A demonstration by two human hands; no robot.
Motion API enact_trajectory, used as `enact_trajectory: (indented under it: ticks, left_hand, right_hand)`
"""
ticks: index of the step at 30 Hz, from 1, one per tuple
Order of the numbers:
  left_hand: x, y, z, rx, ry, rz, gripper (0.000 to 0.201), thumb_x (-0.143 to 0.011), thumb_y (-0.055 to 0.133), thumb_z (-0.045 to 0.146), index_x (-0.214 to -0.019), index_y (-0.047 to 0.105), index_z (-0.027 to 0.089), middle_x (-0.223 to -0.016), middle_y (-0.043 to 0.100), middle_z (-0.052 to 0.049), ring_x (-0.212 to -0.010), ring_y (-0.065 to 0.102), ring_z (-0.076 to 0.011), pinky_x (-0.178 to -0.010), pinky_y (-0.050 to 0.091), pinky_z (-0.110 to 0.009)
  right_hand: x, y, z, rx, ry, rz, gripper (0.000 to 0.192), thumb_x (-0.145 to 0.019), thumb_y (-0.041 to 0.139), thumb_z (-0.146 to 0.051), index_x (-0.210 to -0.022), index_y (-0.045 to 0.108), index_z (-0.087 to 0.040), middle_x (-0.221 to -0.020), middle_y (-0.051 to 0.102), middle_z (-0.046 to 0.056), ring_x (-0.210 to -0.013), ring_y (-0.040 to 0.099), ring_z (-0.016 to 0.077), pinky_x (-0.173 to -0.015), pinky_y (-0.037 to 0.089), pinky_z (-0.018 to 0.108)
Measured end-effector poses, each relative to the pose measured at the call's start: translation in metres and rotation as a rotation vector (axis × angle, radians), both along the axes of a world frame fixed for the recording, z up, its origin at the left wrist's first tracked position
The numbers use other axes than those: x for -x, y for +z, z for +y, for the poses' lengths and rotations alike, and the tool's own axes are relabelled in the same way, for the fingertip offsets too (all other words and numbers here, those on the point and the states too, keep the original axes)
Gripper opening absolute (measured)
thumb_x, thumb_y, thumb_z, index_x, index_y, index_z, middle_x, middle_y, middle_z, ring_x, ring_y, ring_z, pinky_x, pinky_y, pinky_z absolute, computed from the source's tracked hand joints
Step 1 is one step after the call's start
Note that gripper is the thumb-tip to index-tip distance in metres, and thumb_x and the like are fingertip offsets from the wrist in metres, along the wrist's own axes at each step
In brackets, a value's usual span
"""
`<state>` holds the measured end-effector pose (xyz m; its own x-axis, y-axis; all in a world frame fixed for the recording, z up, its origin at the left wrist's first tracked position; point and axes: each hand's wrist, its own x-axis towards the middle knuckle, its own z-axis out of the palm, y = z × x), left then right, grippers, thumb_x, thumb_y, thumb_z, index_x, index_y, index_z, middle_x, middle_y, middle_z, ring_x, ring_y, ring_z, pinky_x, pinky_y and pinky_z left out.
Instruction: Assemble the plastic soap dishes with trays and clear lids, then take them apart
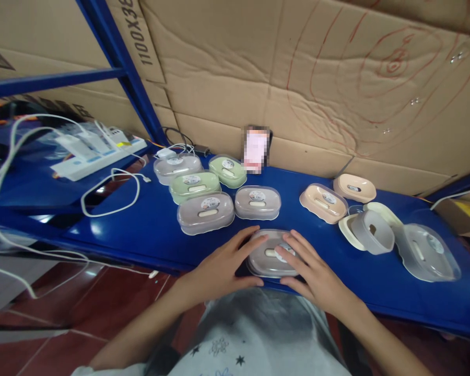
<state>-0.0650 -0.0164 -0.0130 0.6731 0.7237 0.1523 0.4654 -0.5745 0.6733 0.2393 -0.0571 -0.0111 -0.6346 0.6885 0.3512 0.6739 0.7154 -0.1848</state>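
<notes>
At the front edge of the blue shelf lies a grey oval soap box [264, 265] with a clear lid and a round label. My left hand [235, 261] grips its left side, fingers over the lid's edge and thumb at the front. On the right side my right hand [311, 263] holds it, fingertips on the lid and partly over the label. Just behind stands another lidded grey soap box [257, 210], apart from my hands. To its left sits a similar grey box [206, 222].
Lidded boxes, green [195, 194] and grey [177, 172], stand back left. Peach boxes [323, 209], a grey open part [372, 237] and a larger grey box [426, 261] lie right. A phone [256, 149] leans on the cardboard [219, 78]. A power strip [97, 162] and cables lie left.
</notes>
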Motion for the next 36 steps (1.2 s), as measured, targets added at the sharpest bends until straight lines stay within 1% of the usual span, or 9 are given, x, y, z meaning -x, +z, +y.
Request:
enact_trajectory:
  ticks: [3, 8, 15, 20, 25, 27, 29, 33, 36]
  left_hand:
    - [-0.001, -0.002, -0.002, -0.036, -0.009, 0.012, 0.094, -0.094, 0.079, 0.059, -0.17, 0.025, 0.046, -0.181, 0.022, -0.01, -0.16, 0.04, -0.0405, -0.126, 0.044, -0.063]
    - [-0.006, -0.004, -0.003, -0.037, 0.025, 0.029, 0.091, -0.093, 0.083, 0.053, -0.167, 0.032, 0.046, -0.173, 0.035, -0.009, -0.152, 0.05, -0.0403, -0.122, 0.051, -0.061]
    - [-0.007, -0.002, -0.002, -0.023, 0.038, 0.002, 0.088, -0.095, 0.083, 0.043, -0.167, 0.032, 0.047, -0.172, 0.035, -0.009, -0.154, 0.048, -0.04, -0.123, 0.049, -0.062]
    - [-0.005, -0.006, -0.002, -0.034, 0.035, -0.004, 0.088, -0.096, 0.082, 0.045, -0.168, 0.03, 0.047, -0.172, 0.035, -0.009, -0.154, 0.048, -0.0407, -0.123, 0.049, -0.063]
    - [-0.002, -0.008, -0.006, -0.143, 0.053, -0.077, 0.084, -0.102, 0.072, 0.051, -0.17, 0.023, 0.043, -0.17, 0.036, -0.012, -0.154, 0.047, -0.0382, -0.123, 0.05, -0.061]
    - [0.006, 0.002, -0.004, -0.243, 0.125, -0.118, 0.079, -0.103, 0.069, 0.055, -0.169, 0.027, 0.04, -0.168, 0.04, -0.013, -0.154, 0.048, -0.0373, -0.123, 0.05, -0.06]
    - [0.022, 0.023, 0.008, -0.387, 0.269, -0.127, 0.072, -0.104, 0.068, 0.057, -0.165, 0.035, 0.038, -0.164, 0.046, -0.012, -0.151, 0.05, -0.0375, -0.122, 0.051, -0.061]
    - [0.075, 0.074, 0.06, -0.689, 0.605, -0.109, 0.074, -0.101, 0.07, 0.062, -0.161, 0.043, 0.028, -0.159, 0.052, -0.012, -0.15, 0.049, -0.0383, -0.127, 0.043, -0.063]
    - [0.116, 0.09, 0.107, -0.623, 0.692, 0.043, 0.079, -0.105, 0.059, 0.068, -0.162, 0.041, 0.017, -0.16, 0.05, -0.012, -0.15, 0.05, -0.0372, -0.124, 0.047, -0.061]
  right_hand:
    - [0.0, 0.002, 0.0, -0.018, 0.013, -0.025, 0.071, -0.109, 0.063, -0.04, -0.172, 0.033, -0.027, -0.176, 0.036, 0.012, -0.167, 0.024, 0.0335, -0.125, 0.044, 0.062]
    - [0.002, 0.002, -0.001, -0.074, 0.061, -0.067, 0.069, -0.109, 0.061, -0.037, -0.172, 0.034, -0.025, -0.178, 0.034, 0.011, -0.168, 0.021, 0.0332, -0.126, 0.044, 0.06]
    - [0.003, -0.005, -0.004, -0.049, -0.053, -0.011, 0.063, -0.111, 0.057, -0.035, -0.171, 0.037, -0.029, -0.181, 0.023, 0.013, -0.166, 0.029, 0.0341, -0.12, 0.052, 0.058]
    - [0.005, -0.005, -0.005, -0.043, -0.061, -0.006, 0.069, -0.111, 0.057, -0.04, -0.174, 0.029, -0.033, -0.182, 0.022, 0.01, -0.166, 0.029, 0.034, -0.121, 0.052, 0.057]
    - [-0.007, -0.006, -0.009, -0.026, -0.091, 0.129, 0.079, -0.11, 0.057, -0.046, -0.176, 0.018, -0.029, -0.182, 0.022, 0.013, -0.165, 0.03, 0.0349, -0.123, 0.049, 0.056]
    - [-0.013, -0.007, -0.01, -0.019, -0.129, 0.214, 0.077, -0.111, 0.055, -0.043, -0.177, 0.017, -0.029, -0.181, 0.023, 0.013, -0.165, 0.031, 0.0346, -0.124, 0.048, 0.055]
    - [-0.016, -0.007, -0.009, 0.002, -0.165, 0.245, 0.076, -0.111, 0.055, -0.041, -0.176, 0.018, -0.03, -0.18, 0.026, 0.013, -0.165, 0.032, 0.0344, -0.124, 0.048, 0.055]
    - [-0.011, -0.003, -0.005, 0.079, -0.187, 0.171, 0.068, -0.111, 0.055, -0.037, -0.174, 0.027, -0.035, -0.178, 0.035, 0.009, -0.161, 0.04, 0.0313, -0.122, 0.052, 0.052]
    - [-0.005, 0.001, -0.004, 0.084, -0.188, 0.137, 0.06, -0.113, 0.052, -0.035, -0.17, 0.036, -0.036, -0.176, 0.039, 0.007, -0.158, 0.045, 0.0288, -0.12, 0.054, 0.049]
